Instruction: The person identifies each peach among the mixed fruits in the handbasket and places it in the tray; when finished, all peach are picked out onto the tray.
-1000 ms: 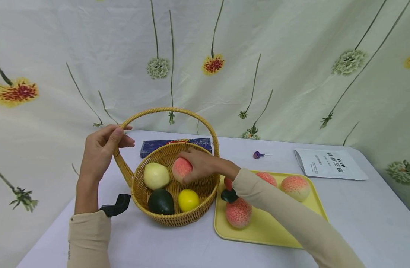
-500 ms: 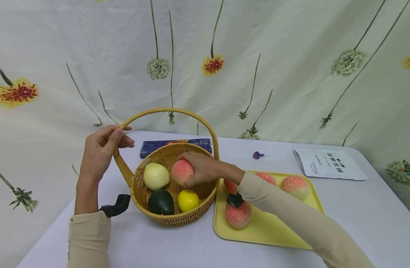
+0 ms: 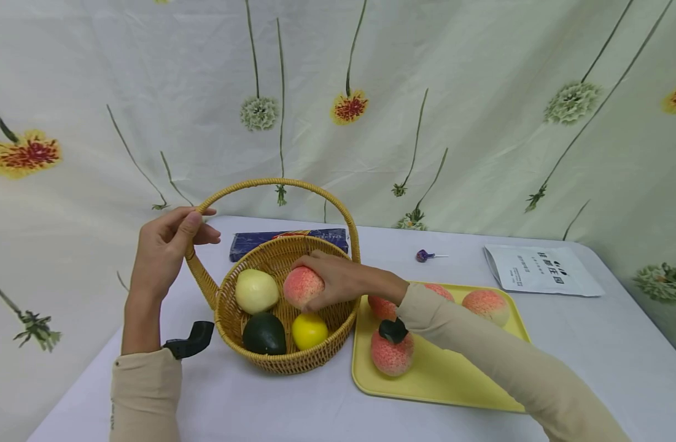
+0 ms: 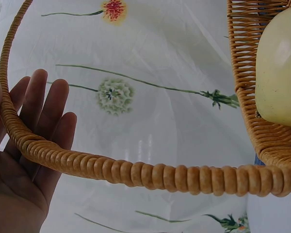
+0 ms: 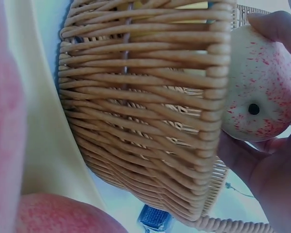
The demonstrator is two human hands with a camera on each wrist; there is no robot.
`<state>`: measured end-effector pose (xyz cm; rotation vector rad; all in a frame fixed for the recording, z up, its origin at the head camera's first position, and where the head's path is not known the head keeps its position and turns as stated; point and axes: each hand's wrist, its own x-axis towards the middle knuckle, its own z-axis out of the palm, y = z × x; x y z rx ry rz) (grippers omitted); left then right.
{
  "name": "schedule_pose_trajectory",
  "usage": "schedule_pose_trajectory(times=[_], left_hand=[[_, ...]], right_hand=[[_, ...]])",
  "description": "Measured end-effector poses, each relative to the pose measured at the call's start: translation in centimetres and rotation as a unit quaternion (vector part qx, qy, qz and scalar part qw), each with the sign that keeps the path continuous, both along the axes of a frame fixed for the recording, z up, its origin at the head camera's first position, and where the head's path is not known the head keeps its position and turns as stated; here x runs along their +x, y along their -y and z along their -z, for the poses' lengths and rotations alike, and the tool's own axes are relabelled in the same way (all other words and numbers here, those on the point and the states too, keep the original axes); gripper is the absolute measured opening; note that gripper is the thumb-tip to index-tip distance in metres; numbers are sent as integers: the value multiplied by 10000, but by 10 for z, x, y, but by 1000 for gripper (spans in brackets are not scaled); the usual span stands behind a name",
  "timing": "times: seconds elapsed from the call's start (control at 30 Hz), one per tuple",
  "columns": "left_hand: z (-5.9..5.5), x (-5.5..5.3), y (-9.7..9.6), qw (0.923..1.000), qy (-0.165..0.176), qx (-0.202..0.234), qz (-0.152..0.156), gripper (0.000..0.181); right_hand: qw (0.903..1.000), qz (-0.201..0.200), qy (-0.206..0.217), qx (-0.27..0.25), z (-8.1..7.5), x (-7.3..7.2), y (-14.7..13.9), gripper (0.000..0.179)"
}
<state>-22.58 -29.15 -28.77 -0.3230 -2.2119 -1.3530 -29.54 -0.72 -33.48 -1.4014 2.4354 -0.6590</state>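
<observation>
A wicker basket (image 3: 285, 362) stands on the table, its tall handle arching over it. My left hand (image 3: 163, 245) pinches the left side of that handle (image 4: 136, 174) between thumb and fingers. Over the basket, my right hand (image 3: 338, 279) grips a peach (image 3: 303, 287); the peach's pale underside with a dark hole shows in the right wrist view. Inside the basket lie a pale yellow-green fruit (image 3: 257, 291), a dark green avocado (image 3: 264, 334) and a lemon-yellow fruit (image 3: 309, 331). Right of the basket is a yellow tray (image 3: 454, 383) bearing several peaches, such as the front one (image 3: 392, 355).
Behind the basket lies a dark blue spaghetti box (image 3: 249, 244). Farther right are a lollipop (image 3: 423, 255) and a white pouch (image 3: 544, 270). My right forearm crosses above the tray and partly hides its peaches. A flowered cloth (image 3: 465, 73) hangs behind the table.
The right hand, with the peach in it, has shifted slightly right and toward me, and the peach sits a little higher over the basket. The left hand stays on the handle.
</observation>
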Motion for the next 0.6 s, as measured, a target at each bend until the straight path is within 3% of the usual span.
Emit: schedule_pose_trajectory(times=[0.43, 0.6], left_hand=[[0, 0, 0, 10000, 5, -13, -10, 29], [1, 0, 0, 10000, -2, -14, -11, 29]], right_hand=[[9994, -280, -100, -155, -7, 15, -8, 69], [9985, -347, 120, -414, -5, 19, -15, 67]])
